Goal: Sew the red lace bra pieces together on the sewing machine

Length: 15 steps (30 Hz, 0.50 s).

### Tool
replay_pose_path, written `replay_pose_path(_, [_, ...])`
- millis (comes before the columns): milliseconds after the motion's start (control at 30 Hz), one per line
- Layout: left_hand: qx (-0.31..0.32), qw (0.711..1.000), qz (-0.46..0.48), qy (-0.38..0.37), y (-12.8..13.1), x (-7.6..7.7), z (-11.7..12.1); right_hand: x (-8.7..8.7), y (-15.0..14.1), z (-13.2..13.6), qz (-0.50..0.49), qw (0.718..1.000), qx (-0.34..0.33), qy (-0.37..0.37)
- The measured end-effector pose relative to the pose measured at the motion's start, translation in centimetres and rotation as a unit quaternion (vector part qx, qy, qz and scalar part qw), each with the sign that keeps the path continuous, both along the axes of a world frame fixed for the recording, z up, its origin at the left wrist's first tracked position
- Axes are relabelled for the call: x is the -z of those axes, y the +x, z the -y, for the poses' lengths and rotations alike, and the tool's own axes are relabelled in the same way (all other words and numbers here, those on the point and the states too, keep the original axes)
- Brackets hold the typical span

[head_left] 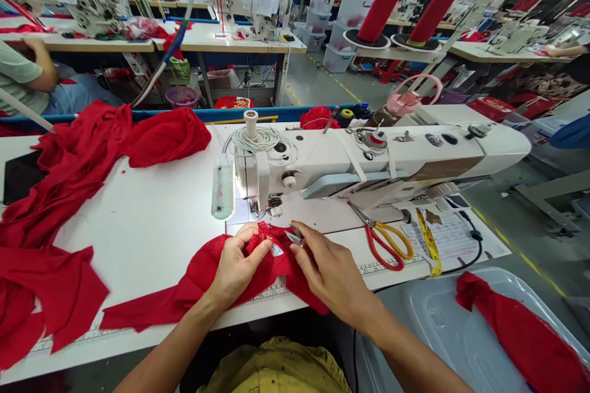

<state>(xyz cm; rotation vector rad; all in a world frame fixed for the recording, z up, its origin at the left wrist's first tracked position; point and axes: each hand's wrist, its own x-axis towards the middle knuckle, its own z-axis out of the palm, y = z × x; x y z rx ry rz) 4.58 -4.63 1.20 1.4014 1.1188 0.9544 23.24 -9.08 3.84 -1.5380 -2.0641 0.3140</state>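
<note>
My left hand is closed, pinching the lace edge of a red garment piece between thumb and fingers. That piece lies across the table's front edge, with a long strap-like end stretching to the left and a small white label showing between my hands. In my closed right hand are small metal thread snips, their blades pointing at the lace; the rest is hidden by my fingers. Just behind both hands stands the needle area of a white sewing machine.
Red-and-yellow-handled scissors lie right of my hands, near a yellow tape measure. Red fabric is heaped on the left. A clear plastic bin holding red cloth stands at the right. Thread cones rise behind the machine. Another person sits at far left.
</note>
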Motion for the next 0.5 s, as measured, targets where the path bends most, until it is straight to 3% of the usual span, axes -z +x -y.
replay_pose_path(167, [0.007,0.999,-0.012,0.038,0.2,0.4,-0.2,0.2,-0.8,1.2,0.167,0.982,-0.013,0.089])
replay_pose_path(500, [0.006,0.998,-0.015,0.055,0.1,0.5,0.0,0.3,-1.2,1.0,0.259,0.957,-0.007,0.133])
